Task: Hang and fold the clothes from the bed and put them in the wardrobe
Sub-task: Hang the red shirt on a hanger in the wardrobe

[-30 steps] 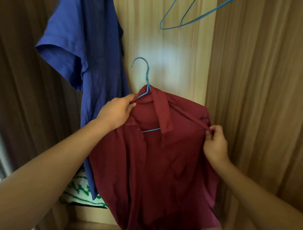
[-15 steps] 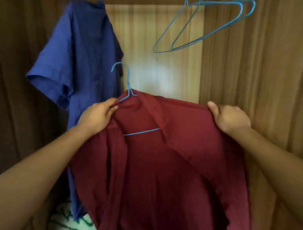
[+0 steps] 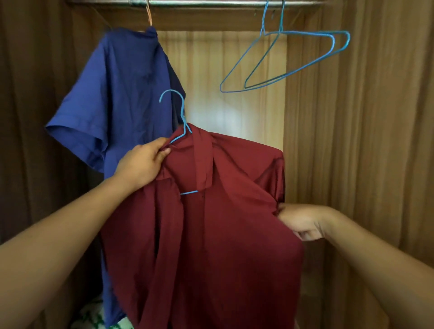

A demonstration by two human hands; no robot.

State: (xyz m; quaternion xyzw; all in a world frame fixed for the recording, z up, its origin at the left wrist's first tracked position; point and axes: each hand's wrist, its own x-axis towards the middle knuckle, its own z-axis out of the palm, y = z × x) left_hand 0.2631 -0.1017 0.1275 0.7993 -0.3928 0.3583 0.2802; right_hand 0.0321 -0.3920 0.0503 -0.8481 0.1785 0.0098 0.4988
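1. The step in hand is hanging: the maroon shirt [image 3: 223, 234] is draped on a blue wire hanger [image 3: 184, 115] and held up in front of the open wardrobe, below the rail [image 3: 211, 2] and not yet on it.
2. The left hand [image 3: 141, 164] clenches the shirt's left shoulder together with the hanger's arm just under the hook. The right hand [image 3: 303, 220] grasps a fold of fabric at the shirt's right side, below the sleeve; its fingertips are buried in cloth.
3. The collar sits crooked and the front panels overlap, so I judge the shirt needs a tug straight before it goes up.
4. The next move calls for lifting the hook to the rail and catching it over the bar.
5. Open room: a gap on the rail lies between the blue shirt [image 3: 122, 94] hanging at the left and 2 empty hangers [image 3: 285, 75] at the right.
6. The wardrobe's right wall [image 3: 352, 141] stands near the right sleeve, so that side is tight.
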